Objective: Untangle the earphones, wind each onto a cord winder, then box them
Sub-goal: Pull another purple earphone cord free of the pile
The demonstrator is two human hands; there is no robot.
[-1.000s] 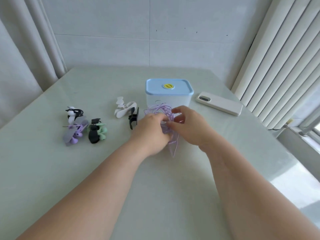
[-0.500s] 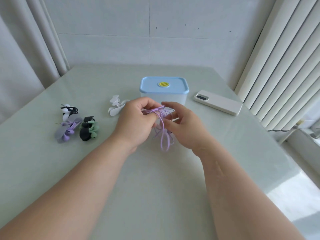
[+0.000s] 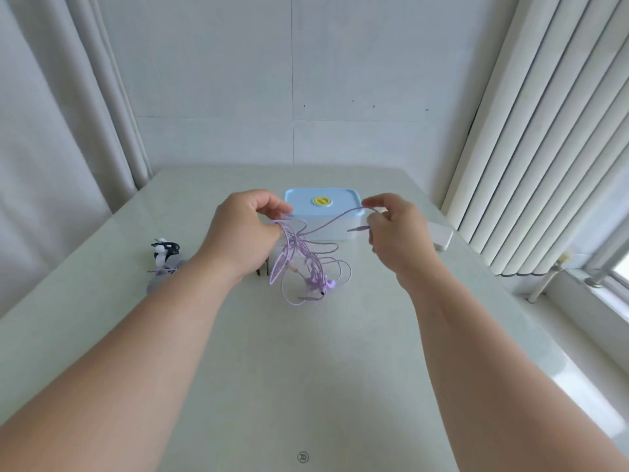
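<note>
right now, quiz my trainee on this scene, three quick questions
1. True or false: the blue lid is on the box.
2. The right hand pinches: A nothing; B the cord of the purple earphones, near the plug; C the lid.
3. Fill in: the tangled loops hang from the ___ hand.
Key: 1 true; 2 B; 3 left hand.

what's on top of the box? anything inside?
A blue lid sits shut on the box, with a round yellow spot at its middle. Inside cannot be seen: the lid covers it, and the purple earphone cord crosses the front wall.
</note>
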